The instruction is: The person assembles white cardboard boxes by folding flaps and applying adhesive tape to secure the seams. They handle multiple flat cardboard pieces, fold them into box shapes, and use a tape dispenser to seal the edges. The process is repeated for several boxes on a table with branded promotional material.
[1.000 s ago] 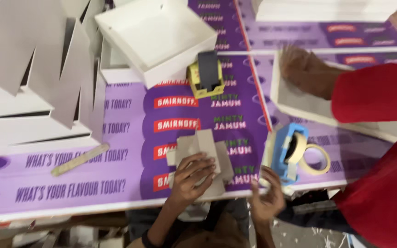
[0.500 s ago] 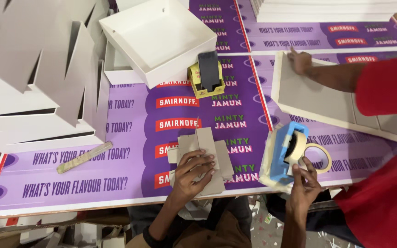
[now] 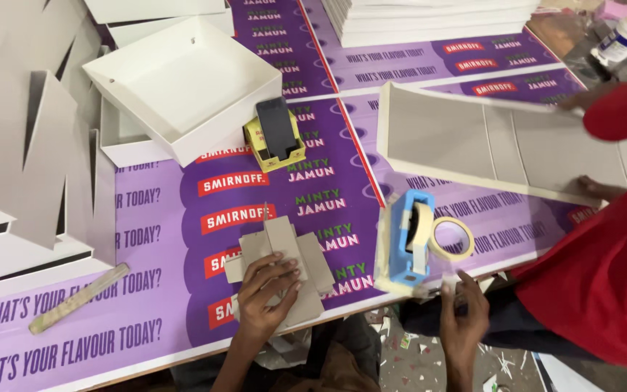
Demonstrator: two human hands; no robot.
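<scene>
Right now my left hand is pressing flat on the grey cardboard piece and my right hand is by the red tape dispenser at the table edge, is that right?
Not quite: the tape dispenser is blue, not red, as the head view shows. The rest holds: your left hand presses flat on the grey cardboard piece, and your right hand is by the dispenser at the table edge.

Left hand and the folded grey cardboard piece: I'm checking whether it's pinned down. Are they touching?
Touching. The head view shows the left hand lying flat on the folded grey cardboard piece, fingers spread across its top with no gap visible.
</scene>
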